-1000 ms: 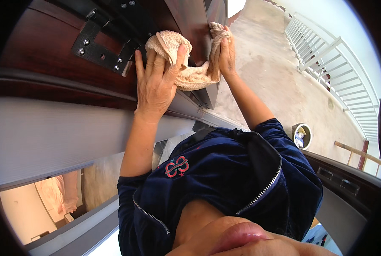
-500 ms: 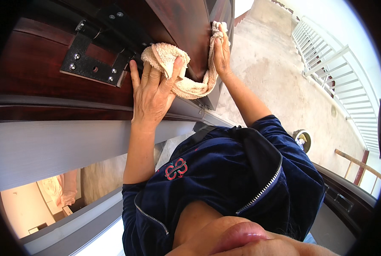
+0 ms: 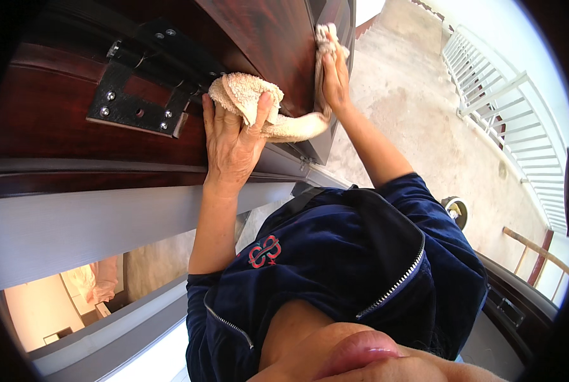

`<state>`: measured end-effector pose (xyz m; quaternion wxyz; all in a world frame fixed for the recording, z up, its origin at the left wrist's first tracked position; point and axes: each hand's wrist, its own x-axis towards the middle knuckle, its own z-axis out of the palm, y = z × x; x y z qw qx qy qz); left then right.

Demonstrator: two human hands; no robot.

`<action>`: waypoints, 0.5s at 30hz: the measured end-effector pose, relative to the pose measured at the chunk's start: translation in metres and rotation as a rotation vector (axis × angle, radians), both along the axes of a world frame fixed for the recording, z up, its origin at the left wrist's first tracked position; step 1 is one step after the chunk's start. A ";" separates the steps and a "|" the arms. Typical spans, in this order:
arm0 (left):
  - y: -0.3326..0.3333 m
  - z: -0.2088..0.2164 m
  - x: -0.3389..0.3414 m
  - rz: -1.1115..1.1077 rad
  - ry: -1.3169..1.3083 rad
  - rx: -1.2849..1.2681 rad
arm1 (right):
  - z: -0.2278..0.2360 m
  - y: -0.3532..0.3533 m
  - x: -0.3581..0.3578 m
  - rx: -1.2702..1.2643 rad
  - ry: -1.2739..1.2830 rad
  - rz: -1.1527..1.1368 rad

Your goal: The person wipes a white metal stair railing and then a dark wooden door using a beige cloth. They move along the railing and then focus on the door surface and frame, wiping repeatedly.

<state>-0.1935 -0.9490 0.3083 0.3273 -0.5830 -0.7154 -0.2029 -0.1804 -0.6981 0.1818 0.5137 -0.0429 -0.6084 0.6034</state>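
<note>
A cream terry towel point(image 3: 246, 94) is stretched around the edge of a dark reddish-brown wooden door point(image 3: 289, 54). My left hand point(image 3: 233, 153) grips its bunched end against the near face, thumb over the cloth and fingers partly hidden beneath it. On the far side of the edge, my right hand point(image 3: 337, 79) presses the other end to the door, fingers extended along the cloth. A slack strip of towel joins both hands below the edge. Left of my left hand is a black metal hinge point(image 3: 138, 105) with shiny screws.
A grey frame point(image 3: 106, 219) runs below the dark wood at left. At right, a white railing point(image 3: 514, 114) lines a pale, stained floor point(image 3: 405, 95). A round bin point(image 3: 455, 212) stands near my right elbow, with a wooden bar point(image 3: 536, 247) beyond it.
My right hand has slid slightly farther up along the door with its end of the towel. My left hand has shifted slightly right. The hanging strip between them has drawn up.
</note>
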 end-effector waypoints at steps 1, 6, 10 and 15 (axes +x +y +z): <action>0.000 0.000 -0.001 -0.012 -0.009 0.012 | -0.003 -0.010 0.009 -0.050 0.062 0.065; 0.001 -0.001 -0.002 -0.041 -0.019 0.018 | -0.009 0.008 0.000 0.194 -0.078 -0.079; 0.000 -0.001 -0.001 -0.044 -0.031 0.028 | -0.004 0.066 -0.055 0.243 -0.008 -0.138; 0.000 -0.001 0.000 -0.039 -0.049 0.016 | -0.019 0.103 -0.097 0.178 -0.079 -0.296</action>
